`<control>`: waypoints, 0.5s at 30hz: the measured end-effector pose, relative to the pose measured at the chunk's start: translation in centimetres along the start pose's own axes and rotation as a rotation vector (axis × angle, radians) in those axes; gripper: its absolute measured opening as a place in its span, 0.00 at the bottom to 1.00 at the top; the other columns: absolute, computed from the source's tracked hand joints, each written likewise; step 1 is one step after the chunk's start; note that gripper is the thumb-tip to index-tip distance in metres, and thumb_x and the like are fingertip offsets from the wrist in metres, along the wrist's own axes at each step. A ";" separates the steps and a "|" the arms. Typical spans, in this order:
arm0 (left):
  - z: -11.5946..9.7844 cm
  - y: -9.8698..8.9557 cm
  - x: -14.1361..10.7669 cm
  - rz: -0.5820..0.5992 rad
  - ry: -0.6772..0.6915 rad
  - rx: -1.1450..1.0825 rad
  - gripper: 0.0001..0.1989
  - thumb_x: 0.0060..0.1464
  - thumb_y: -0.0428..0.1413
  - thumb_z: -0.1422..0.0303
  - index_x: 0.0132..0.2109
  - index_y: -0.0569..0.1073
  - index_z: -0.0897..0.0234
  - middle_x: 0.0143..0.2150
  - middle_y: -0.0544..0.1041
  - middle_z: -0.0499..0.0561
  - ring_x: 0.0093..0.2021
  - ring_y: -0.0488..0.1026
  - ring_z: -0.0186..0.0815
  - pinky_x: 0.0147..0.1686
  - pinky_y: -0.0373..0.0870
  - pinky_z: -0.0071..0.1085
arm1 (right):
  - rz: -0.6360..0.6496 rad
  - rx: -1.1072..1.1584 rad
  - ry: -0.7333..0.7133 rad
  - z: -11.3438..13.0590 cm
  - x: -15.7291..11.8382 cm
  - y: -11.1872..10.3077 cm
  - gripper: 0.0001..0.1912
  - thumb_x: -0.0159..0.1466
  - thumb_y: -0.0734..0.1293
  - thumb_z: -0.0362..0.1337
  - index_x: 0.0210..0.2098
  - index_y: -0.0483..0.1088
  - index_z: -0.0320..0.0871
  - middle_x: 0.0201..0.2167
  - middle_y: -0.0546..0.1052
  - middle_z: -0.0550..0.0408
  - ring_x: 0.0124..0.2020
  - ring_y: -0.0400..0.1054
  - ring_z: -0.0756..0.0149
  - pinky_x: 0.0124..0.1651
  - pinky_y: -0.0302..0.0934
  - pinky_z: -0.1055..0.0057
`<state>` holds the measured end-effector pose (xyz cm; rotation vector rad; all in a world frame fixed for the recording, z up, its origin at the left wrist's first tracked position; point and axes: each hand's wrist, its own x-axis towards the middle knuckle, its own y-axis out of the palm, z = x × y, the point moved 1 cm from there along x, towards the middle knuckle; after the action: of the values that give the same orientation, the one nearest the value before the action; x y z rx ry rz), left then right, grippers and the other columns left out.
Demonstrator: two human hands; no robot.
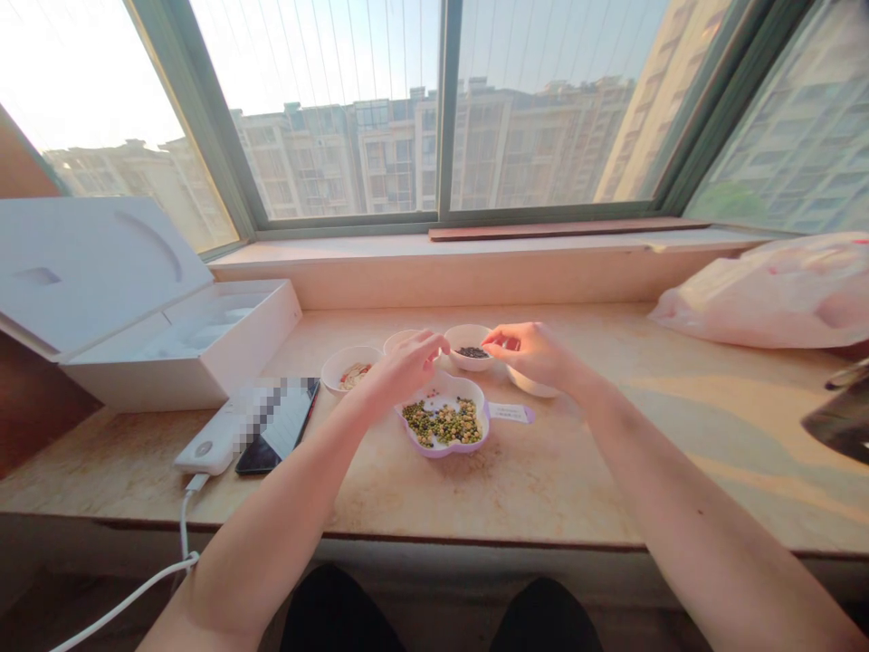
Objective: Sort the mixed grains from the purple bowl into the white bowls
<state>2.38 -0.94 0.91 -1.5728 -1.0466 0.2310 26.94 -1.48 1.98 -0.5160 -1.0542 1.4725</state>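
A white and purple scalloped dish (481, 438) holds mixed green and yellow beans, with a few reddish bits toward its back. My left hand (409, 360) hovers over its back left side, fingers bent and drawn together by the left edge of a white bowl (470, 331) of dark beans (471, 352). At that bowl's right rim, my right hand (536, 351) has thumb and fingertips pinched; anything between them is too small to make out. Under the right hand sits another white bowl (536, 389), mostly hidden. A bowl (327, 373) with pale and red pieces and a further bowl (400, 339) stand left.
On the left lie an open white box (251, 340), a white power bank (214, 444) with a cable (183, 525), and a phone (278, 435). A labelled tab (510, 413) sticks out right of the dish. A plastic bag (774, 294) rests at the right, below the window.
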 end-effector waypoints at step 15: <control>1.9 0.0 0.1 -0.016 -0.277 0.161 0.19 0.64 0.48 0.76 0.56 0.75 0.60 0.54 0.77 0.55 0.49 0.79 0.42 0.48 0.75 0.35 | 0.433 -0.069 -0.370 5.0 -1.9 6.2 0.23 0.56 0.76 0.48 0.48 0.80 0.45 0.51 0.78 0.47 0.48 0.73 0.48 0.49 0.67 0.57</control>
<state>1.19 0.45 0.33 -1.4119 -1.2218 0.5210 19.92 -4.20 -1.21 -0.5571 -1.3429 1.9709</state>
